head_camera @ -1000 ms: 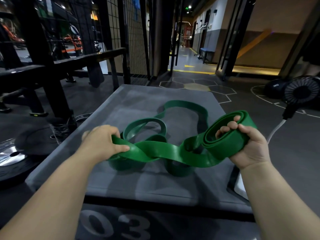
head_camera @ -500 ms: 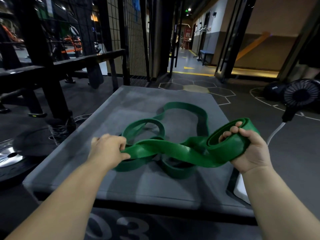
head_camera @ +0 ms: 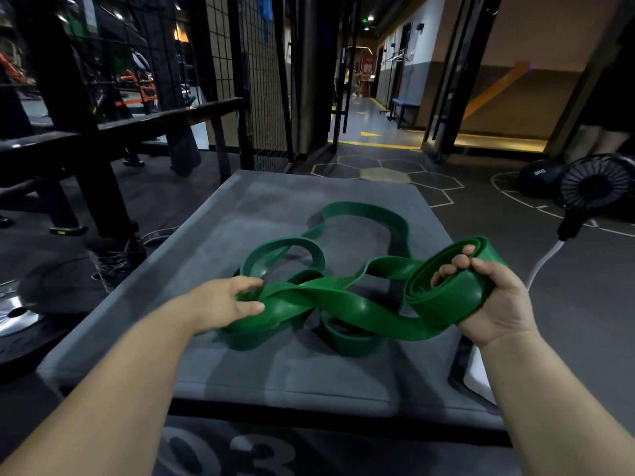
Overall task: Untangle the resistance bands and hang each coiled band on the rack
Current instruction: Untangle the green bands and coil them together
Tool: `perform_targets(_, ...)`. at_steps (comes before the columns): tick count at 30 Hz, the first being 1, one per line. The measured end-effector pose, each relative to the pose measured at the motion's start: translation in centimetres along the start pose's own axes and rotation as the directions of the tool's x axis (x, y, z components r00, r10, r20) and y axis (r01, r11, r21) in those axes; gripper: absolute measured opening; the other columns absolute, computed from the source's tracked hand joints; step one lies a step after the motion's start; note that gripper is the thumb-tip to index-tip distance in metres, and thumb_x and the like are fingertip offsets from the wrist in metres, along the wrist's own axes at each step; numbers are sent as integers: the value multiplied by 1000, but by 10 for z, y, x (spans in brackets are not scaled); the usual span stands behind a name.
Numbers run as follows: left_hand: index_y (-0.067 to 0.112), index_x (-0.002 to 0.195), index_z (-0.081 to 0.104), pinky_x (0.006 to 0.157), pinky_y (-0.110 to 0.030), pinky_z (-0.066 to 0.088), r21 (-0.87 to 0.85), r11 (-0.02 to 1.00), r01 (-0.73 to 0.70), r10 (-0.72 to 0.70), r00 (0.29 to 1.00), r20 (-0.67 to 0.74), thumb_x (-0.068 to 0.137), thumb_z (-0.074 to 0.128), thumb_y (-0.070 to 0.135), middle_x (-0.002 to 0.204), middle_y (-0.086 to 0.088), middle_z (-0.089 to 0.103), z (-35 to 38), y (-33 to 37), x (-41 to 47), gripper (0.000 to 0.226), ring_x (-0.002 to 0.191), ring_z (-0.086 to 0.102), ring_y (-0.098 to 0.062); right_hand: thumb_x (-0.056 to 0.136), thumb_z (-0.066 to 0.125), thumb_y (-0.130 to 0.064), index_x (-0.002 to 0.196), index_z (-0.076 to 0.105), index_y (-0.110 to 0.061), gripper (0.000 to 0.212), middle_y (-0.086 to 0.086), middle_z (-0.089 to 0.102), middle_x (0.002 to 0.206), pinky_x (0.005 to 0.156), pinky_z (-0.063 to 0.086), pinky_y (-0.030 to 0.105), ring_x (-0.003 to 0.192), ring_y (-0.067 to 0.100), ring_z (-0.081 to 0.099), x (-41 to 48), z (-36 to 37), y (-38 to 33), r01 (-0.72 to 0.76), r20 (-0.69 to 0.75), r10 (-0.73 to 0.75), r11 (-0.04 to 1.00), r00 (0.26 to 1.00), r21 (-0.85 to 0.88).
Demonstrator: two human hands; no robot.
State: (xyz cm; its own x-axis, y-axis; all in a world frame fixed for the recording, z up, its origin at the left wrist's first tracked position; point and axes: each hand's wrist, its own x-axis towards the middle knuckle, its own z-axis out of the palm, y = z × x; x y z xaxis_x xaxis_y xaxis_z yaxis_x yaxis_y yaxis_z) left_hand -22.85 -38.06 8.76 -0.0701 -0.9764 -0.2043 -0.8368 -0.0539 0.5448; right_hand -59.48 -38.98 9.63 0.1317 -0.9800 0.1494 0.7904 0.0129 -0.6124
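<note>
A wide green resistance band lies twisted in loose loops on a grey padded box. My right hand grips the part of the band wound into a flat coil, with the fingers hooked inside the coil and held just above the box's right edge. My left hand is at the tangle's left end. A twisted strand runs between its thumb and its loosely extended fingers. The far loop rests flat on the box.
A black metal rack frame and bench stand to the left, with a weight plate on the floor. A small black fan and a medicine ball sit at the right. A person's legs show behind them.
My left hand has moved right along the band toward the twist, and its fingers have gone from a tight fist to a looser hold. The right hand keeps the coil nearly still.
</note>
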Motion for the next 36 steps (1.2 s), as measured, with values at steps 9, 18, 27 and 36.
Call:
perform_targets(9,28,72,40,64,-34,36,187,979,-81,186,732,-655,69,80,21,75,8,46,6,21,-7,41,79,50,-27,39,85,-16,78,61,-22,46,-9,57,70,79,48,29,66,10,57,3,-1,-4,62,-21,-61,996,998,66)
perform_targets(18,24,76,44,68,-38,44,10,958,-287,190,607,-771,89,64,23,85,1,59,12,14,-15,24,81,56,-27,39,86,-18,79,62,-25,48,-13,58,71,84,46,31,66,9,58,5,4,-2,96,-18,-95,987,995,131)
perform_targets(27,45,105,51,85,-19,44,185,952,-242,226,968,105,68,85,36,115,10,54,-4,10,-33,51,99,55,-7,43,83,-18,79,63,-23,41,-11,58,69,84,43,31,65,9,57,0,3,-5,90,16,-93,989,996,117)
perform_targets(36,17,78,58,81,-35,47,349,937,-28,91,982,-164,83,32,77,88,-2,62,12,29,-29,65,91,59,-19,47,80,-18,79,64,-24,36,-15,56,68,73,53,30,64,6,57,-7,4,-8,57,59,-67,988,996,146)
